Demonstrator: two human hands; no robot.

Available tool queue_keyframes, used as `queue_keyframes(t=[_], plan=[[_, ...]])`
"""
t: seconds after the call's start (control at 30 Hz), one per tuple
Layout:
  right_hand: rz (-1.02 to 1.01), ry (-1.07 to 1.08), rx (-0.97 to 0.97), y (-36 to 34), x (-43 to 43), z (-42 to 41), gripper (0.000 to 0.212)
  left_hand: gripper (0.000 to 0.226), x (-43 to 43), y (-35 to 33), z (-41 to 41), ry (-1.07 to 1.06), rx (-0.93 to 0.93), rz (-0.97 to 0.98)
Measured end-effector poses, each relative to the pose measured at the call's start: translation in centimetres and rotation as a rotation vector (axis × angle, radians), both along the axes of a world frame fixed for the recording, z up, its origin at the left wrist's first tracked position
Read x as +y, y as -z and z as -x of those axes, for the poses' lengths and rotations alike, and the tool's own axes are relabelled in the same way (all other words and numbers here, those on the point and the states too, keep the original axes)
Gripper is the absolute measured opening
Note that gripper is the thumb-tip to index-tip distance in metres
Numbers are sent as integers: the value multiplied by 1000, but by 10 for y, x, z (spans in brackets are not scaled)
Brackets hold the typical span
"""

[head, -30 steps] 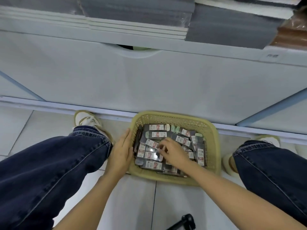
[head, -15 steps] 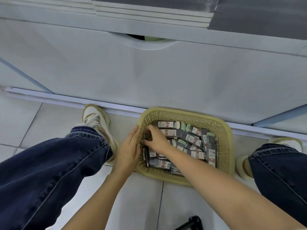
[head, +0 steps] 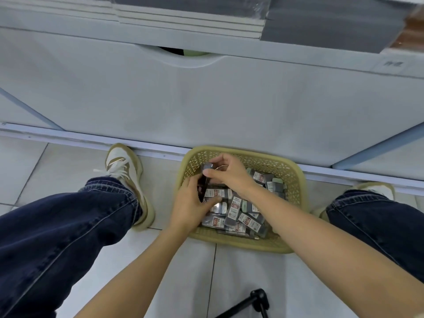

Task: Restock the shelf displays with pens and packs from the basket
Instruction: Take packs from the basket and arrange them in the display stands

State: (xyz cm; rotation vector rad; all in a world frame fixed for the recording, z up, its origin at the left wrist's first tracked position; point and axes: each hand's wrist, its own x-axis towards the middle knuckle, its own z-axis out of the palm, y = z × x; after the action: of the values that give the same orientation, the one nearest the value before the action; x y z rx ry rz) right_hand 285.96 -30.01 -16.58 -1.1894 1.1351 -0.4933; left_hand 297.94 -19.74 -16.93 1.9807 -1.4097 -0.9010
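Observation:
A yellow plastic basket (head: 296, 177) sits on the floor against the white shelf base, filled with several grey packs (head: 234, 211) carrying red and white labels. My right hand (head: 229, 173) pinches the top end of a dark pack (head: 205, 177) lifted on edge at the basket's left side. My left hand (head: 190, 203) grips the lower part of that same pack, fingers curled around it. Both forearms reach in from below.
A white cabinet front (head: 206, 99) with a curved handle cutout rises behind the basket; grey stacked sheets (head: 321, 21) lie on the shelf above. My knees in dark jeans and tan shoes (head: 124, 166) flank the basket. A black tripod leg (head: 257, 301) lies on the tiles.
My right hand moved from the basket's middle to its left side and lifted a pack on edge. My left hand left the basket rim and took hold of that pack.

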Motion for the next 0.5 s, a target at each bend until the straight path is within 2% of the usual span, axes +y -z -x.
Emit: queue_keyframes(t=[0.1,0.17,0.23,0.3,0.37,0.43,0.5], plan=[[-54,-52,-94,-5,0,4,27,29,-4,-2,1,-69,73,29],[-3,-95,-48,-4,-2,10,23,13,-4,-4,-7,-123,186,17],[191,-145,181,3,-6,18,25,9,-4,-8,-19,-216,313,-3],[323,-223,438,17,-7,28,43,8,-4,-10,-31,-301,452,-32],[352,-379,640,32,-4,35,64,12,-2,-11,-39,-338,572,-74],[427,-482,787,47,3,35,73,15,1,-8,-42,-349,630,-97],[526,-481,852,59,9,30,72,18,3,-5,-43,-360,646,-109]])
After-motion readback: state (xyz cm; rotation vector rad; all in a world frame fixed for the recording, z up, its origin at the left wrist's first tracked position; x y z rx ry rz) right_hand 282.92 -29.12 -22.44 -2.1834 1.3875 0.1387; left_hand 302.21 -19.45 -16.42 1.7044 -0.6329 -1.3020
